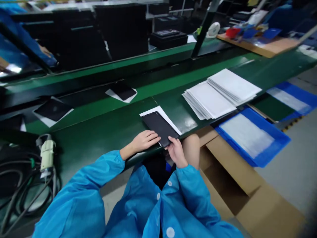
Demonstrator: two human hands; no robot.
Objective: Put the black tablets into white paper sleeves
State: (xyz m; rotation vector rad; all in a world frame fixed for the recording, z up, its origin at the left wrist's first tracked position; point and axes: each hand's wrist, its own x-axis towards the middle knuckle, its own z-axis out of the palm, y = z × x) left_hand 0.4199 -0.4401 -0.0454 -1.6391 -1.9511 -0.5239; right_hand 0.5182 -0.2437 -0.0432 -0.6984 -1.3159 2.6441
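Note:
A flat black tablet-like panel [159,127] lies tilted over a white sheet [170,120] at the near edge of the green bench. Its near right corner is pinched between the thumb and fingers of my right hand [176,152]. My left hand [145,141] rests with its fingers stretched out, the tips touching the panel's near left edge. Part of the white sheet is hidden under the panel. To the right lie two stacks of white padded sheets or envelopes, a nearer stack [210,99] and a farther stack [234,84].
Similar dark panels on white sheets lie on the green belt, one [122,91] ahead and another [53,109] at left. A corded pale green tool [47,155] is at far left. Right of my knees stand an open cardboard box [232,165] and a blue tray [278,145].

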